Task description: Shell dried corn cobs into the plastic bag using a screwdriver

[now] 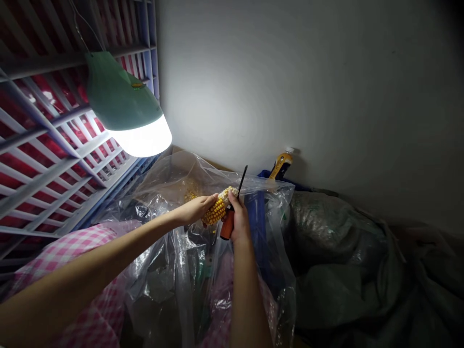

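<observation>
My left hand (195, 209) is closed round the lower end of a yellow corn cob (219, 207), which is partly stripped of kernels. My right hand (238, 221) grips a tool with an orange-red handle (227, 228). Its thin dark shaft (242, 179) points up past the cob's tip. My right thumb rests against the cob. Both hands are held over a large clear plastic bag (174, 193) with loose kernels (190, 195) in it.
A green lamp (125, 104) glows at upper left beside a purple-white plastic crate wall (54, 159). Against the grey wall leans a yellow bottle (281, 165). Dark green sacks (337, 251) lie at right. Pink checked cloth (87, 246) covers my lap.
</observation>
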A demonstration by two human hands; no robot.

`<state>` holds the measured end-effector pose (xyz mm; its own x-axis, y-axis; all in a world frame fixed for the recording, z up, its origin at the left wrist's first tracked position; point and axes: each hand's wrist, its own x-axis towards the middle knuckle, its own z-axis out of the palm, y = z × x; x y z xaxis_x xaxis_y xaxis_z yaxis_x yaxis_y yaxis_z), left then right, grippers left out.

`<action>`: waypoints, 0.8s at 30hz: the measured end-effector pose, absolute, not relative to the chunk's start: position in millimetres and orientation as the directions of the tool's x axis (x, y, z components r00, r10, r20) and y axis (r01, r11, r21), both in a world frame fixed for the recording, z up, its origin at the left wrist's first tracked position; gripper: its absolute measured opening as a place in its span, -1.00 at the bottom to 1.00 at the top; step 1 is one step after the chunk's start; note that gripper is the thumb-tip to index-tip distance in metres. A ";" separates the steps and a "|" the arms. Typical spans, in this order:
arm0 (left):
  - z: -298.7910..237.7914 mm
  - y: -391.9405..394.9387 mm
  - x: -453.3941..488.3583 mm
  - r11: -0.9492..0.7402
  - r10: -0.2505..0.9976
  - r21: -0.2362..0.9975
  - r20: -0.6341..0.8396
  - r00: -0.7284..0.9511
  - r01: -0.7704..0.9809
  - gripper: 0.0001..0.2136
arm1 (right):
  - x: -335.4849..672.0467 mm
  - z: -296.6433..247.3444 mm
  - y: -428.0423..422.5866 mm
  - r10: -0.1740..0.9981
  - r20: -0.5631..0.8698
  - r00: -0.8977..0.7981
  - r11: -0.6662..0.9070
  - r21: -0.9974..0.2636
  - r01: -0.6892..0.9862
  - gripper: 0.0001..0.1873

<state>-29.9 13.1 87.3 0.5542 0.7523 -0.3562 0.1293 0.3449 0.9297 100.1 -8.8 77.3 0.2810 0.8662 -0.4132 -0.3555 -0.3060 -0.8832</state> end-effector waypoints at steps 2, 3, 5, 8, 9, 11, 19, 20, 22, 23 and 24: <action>84.1 13.5 -29.5 0.378 0.760 0.921 -0.367 0.536 0.094 -0.51 | 99.2 75.9 -7.9 0.858 -0.427 0.285 -0.315 -0.876 -0.365 -0.55; 83.3 14.1 -30.0 0.397 0.766 0.915 -0.372 0.524 0.070 -0.53 | 98.6 75.3 -7.5 0.855 -0.430 0.289 -0.312 -0.873 -0.375 -0.56; 83.6 15.6 -31.8 0.427 0.756 0.902 -0.390 0.526 0.056 -0.52 | 97.5 74.0 -7.0 0.856 -0.427 0.292 -0.300 -0.870 -0.392 -0.57; 85.7 17.3 -34.2 0.422 0.720 0.900 -0.408 0.562 0.111 -0.44 | 96.5 72.3 -7.5 0.877 -0.402 0.263 -0.283 -0.874 -0.395 -0.57; 85.8 17.6 -34.4 0.418 0.719 0.901 -0.408 0.563 0.119 -0.43 | 96.3 71.8 -7.8 0.884 -0.394 0.253 -0.280 -0.878 -0.389 -0.57; 84.3 17.5 -33.7 0.420 0.729 0.902 -0.402 0.554 0.101 -0.42 | 96.0 71.1 -8.4 0.891 -0.380 0.248 -0.274 -0.886 -0.374 -0.59; 81.7 17.1 -34.3 0.519 0.673 0.851 -0.459 0.580 0.071 -0.37 | 94.6 70.1 -7.8 0.877 -0.408 0.254 -0.301 -0.878 -0.373 -0.58; 83.8 17.3 -34.9 0.516 0.663 0.851 -0.468 0.585 0.096 -0.36 | 95.1 70.5 -7.9 0.876 -0.405 0.263 -0.297 -0.881 -0.368 -0.58; 87.9 17.1 -35.2 0.464 0.672 0.873 -0.459 0.581 0.152 -0.36 | 96.4 71.5 -8.3 0.874 -0.399 0.277 -0.292 -0.888 -0.356 -0.56; 89.2 16.6 -34.8 0.422 0.692 0.889 -0.441 0.572 0.176 -0.36 | 97.1 71.9 -8.5 0.874 -0.397 0.281 -0.293 -0.891 -0.347 -0.55; 89.7 16.0 -34.0 0.379 0.715 0.905 -0.418 0.560 0.191 -0.38 | 97.6 72.0 -8.7 0.873 -0.394 0.288 -0.293 -0.895 -0.335 -0.55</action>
